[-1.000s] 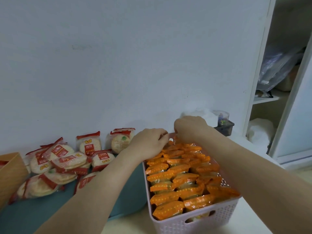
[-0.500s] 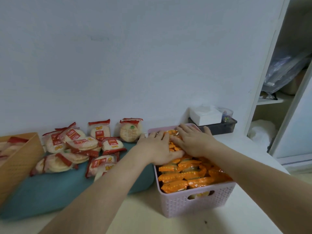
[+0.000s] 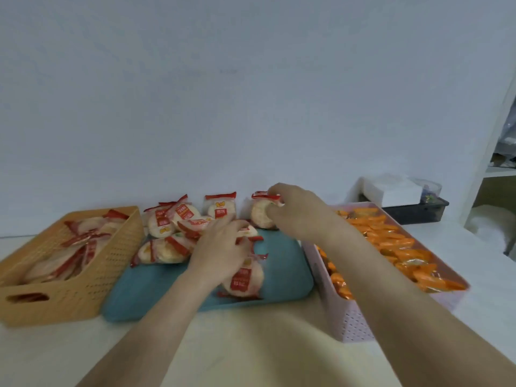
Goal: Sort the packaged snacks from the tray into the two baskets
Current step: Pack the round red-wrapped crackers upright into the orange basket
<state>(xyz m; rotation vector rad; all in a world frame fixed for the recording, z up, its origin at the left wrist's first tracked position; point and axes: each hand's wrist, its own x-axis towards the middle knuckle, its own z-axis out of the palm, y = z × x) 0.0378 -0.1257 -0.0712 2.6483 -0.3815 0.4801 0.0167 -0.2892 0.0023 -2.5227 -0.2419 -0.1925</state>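
Packaged snacks (image 3: 164, 251) lie in a loose heap on the far half of the tray (image 3: 156, 291), a smooth teal slab with rounded corners. They are round, pale, bumpy rice crackers sealed in clear crinkly film with red crimped ends. More of the same fill the orange basket (image 3: 111, 263) to the tray's left, a rectangular plastic bin with perforated walls and a slot handle. On the tray's right stands the pink basket (image 3: 354, 328), likewise perforated, packed to the rim with glossy orange packets (image 3: 391, 238), small and pillow-shaped.

The right hand (image 3: 301, 210) reaches to the tray's back right corner, where its curled fingers and thumb pinch the top of a round packet (image 3: 259, 219) that stands upright near the white wall. The left hand (image 3: 220, 252) lies palm down on the packets in the middle of the tray, its fingers stretched over the wrappers. It is blurred, and whether it has hold of one cannot be told.

Behind the pink basket a white block (image 3: 391, 188) sits on a dark box (image 3: 418, 212).
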